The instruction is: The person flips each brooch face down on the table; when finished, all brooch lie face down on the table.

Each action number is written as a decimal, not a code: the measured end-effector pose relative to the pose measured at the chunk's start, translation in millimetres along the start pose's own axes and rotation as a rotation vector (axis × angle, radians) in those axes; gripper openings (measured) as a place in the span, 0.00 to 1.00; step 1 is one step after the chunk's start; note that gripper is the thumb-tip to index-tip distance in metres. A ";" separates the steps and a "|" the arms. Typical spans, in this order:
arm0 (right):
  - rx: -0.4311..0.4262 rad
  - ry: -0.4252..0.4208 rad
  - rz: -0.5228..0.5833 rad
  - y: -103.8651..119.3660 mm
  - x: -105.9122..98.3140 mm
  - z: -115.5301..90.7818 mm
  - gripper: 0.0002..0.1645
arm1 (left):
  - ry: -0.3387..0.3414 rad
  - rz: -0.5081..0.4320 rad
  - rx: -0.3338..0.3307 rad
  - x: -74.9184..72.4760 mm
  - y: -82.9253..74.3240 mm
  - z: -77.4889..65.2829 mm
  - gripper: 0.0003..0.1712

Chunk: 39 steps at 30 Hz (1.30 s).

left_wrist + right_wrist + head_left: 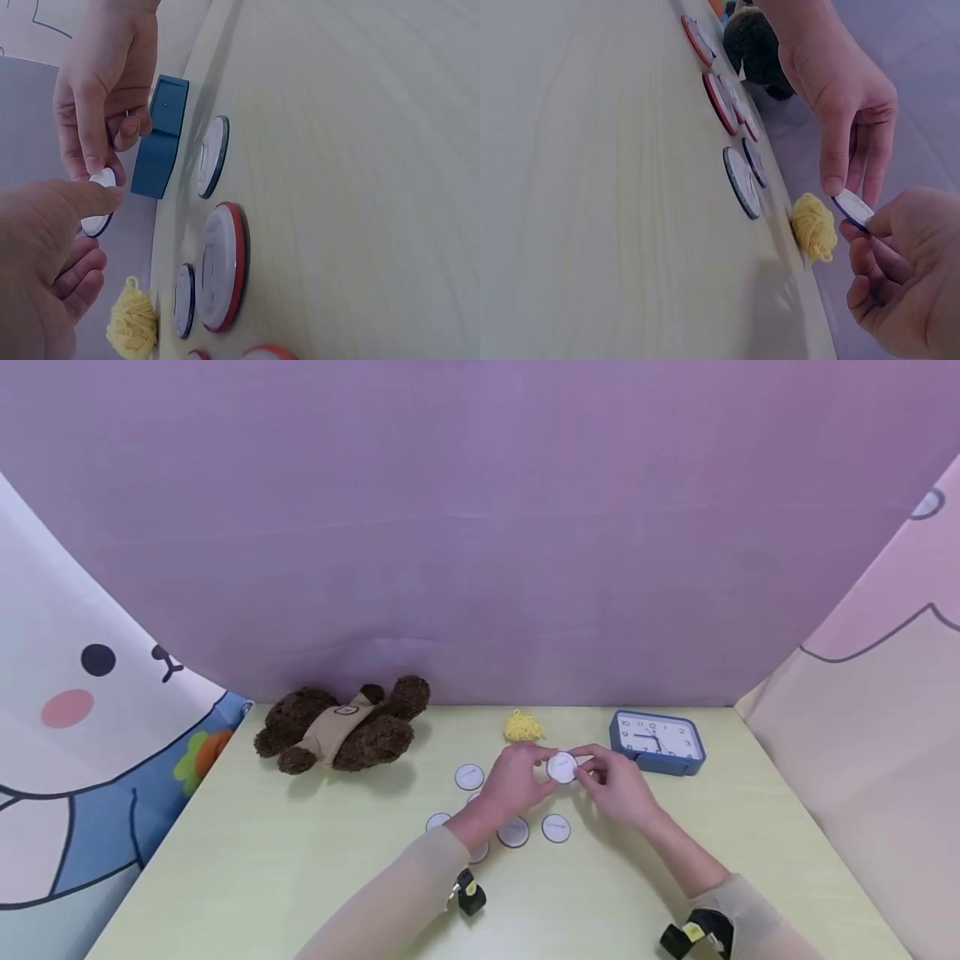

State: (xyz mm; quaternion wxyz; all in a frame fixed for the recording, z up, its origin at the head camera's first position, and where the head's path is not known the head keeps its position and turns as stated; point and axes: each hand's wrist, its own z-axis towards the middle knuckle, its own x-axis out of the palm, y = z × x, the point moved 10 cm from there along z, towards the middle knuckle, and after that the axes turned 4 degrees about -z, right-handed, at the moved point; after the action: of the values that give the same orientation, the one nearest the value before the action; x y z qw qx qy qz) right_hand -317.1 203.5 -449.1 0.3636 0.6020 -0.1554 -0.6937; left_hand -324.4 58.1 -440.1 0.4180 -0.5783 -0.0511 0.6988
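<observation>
Both hands hold one round pin badge above the table, its whitish back facing up toward the head camera. On its left side, my left hand grips the rim between thumb and fingers. The opposite edge is pinched by my right hand. A dark blue rim shows on this badge in the right wrist view. Below the hands, several more badges lie back up, among them a red-rimmed badge and a green-rimmed badge. My left forearm partly covers some of them in the head view.
A ball of yellow yarn sits just beyond the left hand. Behind the right hand stands a blue clock. To the left, a brown teddy bear lies on its back on the pale table. A purple cloth hangs at the back.
</observation>
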 end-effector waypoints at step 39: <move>-0.058 0.073 -0.269 2.5 38.4 -17.5 0.24 | 0.251 0.334 0.031 42.0 13.8 -16.4 0.25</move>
State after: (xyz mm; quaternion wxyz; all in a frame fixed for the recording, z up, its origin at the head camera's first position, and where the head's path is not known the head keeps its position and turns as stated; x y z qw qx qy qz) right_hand -300.2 179.1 -479.2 0.2900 0.6315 -0.0395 -0.7180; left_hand -316.9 69.5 -485.3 0.3082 -0.6549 0.1088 0.6814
